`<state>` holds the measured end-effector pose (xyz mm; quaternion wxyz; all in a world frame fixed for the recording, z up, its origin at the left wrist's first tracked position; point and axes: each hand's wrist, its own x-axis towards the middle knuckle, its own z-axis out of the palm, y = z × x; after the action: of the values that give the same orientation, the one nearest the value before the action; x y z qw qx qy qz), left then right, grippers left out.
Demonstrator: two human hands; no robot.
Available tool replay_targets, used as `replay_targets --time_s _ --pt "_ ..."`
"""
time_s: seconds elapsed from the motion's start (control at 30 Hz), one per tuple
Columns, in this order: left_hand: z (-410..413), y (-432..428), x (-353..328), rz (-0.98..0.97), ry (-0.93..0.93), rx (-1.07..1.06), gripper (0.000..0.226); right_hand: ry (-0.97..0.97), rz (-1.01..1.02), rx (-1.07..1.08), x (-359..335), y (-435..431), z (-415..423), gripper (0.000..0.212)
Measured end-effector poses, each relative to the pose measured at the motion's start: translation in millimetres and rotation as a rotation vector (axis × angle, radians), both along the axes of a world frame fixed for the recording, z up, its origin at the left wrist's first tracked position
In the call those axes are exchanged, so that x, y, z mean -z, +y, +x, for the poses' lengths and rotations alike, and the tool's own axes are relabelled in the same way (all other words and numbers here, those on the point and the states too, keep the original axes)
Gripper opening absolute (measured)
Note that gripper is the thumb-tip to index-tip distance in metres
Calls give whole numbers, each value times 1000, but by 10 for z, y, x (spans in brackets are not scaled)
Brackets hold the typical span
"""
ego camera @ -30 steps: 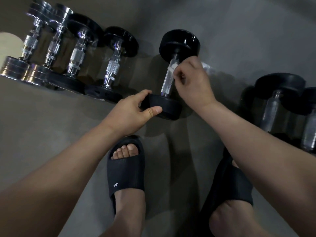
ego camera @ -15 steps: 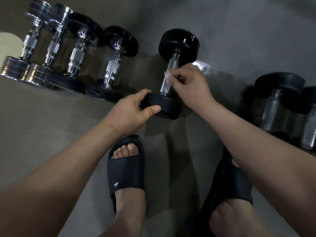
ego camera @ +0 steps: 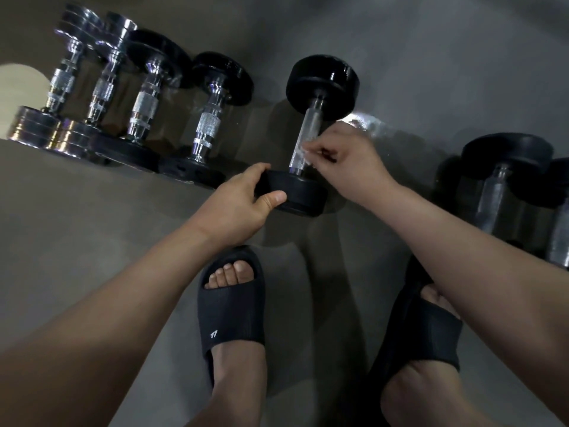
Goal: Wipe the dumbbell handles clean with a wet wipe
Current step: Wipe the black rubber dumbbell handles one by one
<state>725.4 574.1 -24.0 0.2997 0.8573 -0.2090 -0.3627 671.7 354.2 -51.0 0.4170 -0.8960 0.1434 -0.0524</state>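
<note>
– At 12 o'clock of frame, what is logged?
– One dumbbell [ego camera: 306,127], black heads at both ends, with the handle [ego camera: 303,140] run roughly 12 to 6 and tipped slightly toward 1. It is seen over the grey floor [ego camera: 92,226]; contact with it cannot be told.
– State of the left hand?
– The left hand [ego camera: 243,201] is closed round the near head [ego camera: 298,195] from its 9 o'clock side. The thumb is laid on the rim facing the camera and the fingers are curled over the top.
– And the right hand?
– The right hand [ego camera: 345,161] is placed at 3 o'clock of the handle. A white wipe [ego camera: 307,149] is pinched in its fingertips and held against the lower part of the bar. How far the wipe is wrapped round cannot be told.
– Rest of scene?
– Four more are lined up at 10 to 11 o'clock: two chrome dumbbells [ego camera: 58,87] [ego camera: 101,90], then two black-plate dumbbells [ego camera: 144,109] [ego camera: 209,118], knurled grips on all. Two dark dumbbells [ego camera: 505,180] [ego camera: 560,235] are seen at 3 o'clock, blurred, the outer one cut by the frame edge. A shiny patch [ego camera: 366,124] is noted on the floor at 1 o'clock of the right hand.
– Feet?
– Black slippers are worn: the left slipper [ego camera: 231,312] at 6 o'clock with toes shown, the right slipper [ego camera: 425,328] at 5 o'clock, partly covered by the right forearm.
</note>
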Motion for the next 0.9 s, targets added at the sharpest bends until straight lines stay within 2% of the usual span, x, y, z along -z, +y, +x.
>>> replay_targets --time_s 0.1,0.2,0.33,0.5,0.63,0.8,0.9 --pt "-1 15 -17 -24 -75 -12 61 32 11 10 -18 -65 100 11" --pt "-9 57 -74 -70 -188 2 49 23 37 69 -20 4 153 11" --pt "86 115 -129 -22 -299 40 40 134 53 -192 -74 68 119 14" --pt "174 138 -194 56 -365 110 41 74 9 -71 -50 58 268 14" --pt "213 159 -234 96 -375 122 45 82 24 -263 -25 126 246 16" --pt "207 131 -303 123 -315 59 60 40 53 40 -5 123 351 14" --pt "185 95 -290 166 -353 60 59 58 79 -62 33 239 221 14"
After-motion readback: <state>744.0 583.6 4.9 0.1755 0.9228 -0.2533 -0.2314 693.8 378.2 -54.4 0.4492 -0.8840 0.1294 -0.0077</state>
